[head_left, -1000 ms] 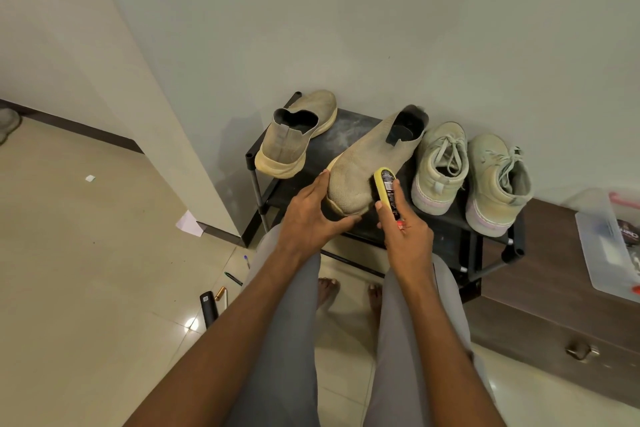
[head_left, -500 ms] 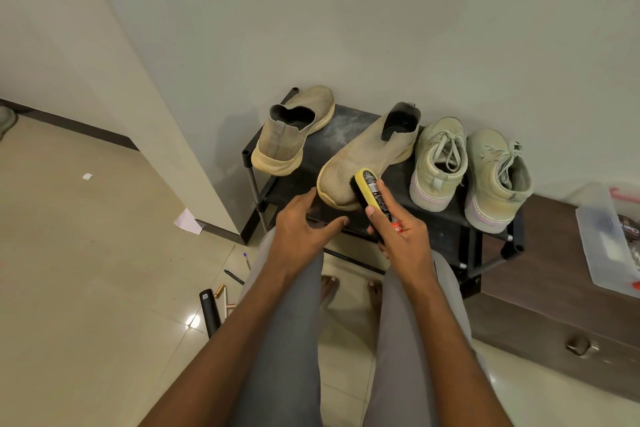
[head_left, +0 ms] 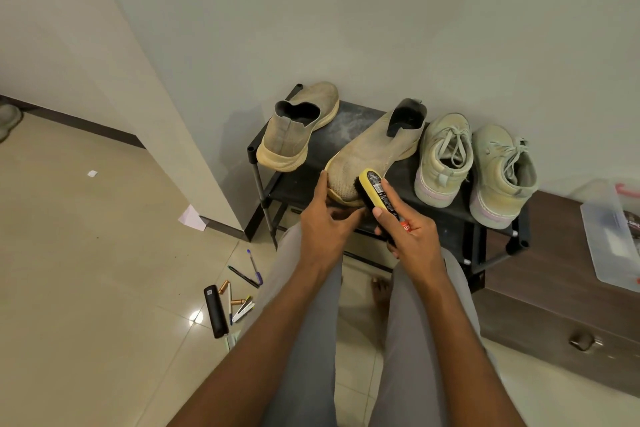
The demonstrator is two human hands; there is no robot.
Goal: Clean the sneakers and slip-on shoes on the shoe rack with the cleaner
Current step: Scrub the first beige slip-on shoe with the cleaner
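Note:
A black shoe rack stands against the wall with two tan slip-on shoes and two pale green sneakers on top. The left slip-on sits apart, heel toward me. The second slip-on lies with its toe at the rack's front edge. My left hand grips that toe from the left and underneath. My right hand holds a yellow-backed brush whose black bristles touch the toe's right side. The sneakers stand side by side to the right.
Pens, batteries and a black bar-shaped object lie scattered on the tiled floor left of my legs. A dark wooden drawer unit sits right of the rack with a clear plastic box on top. A wall corner juts out at left.
The slip-on has slid back toward the rack's front edge and my left hand has taken hold of its toe again. The brush has moved down against the toe's right side.

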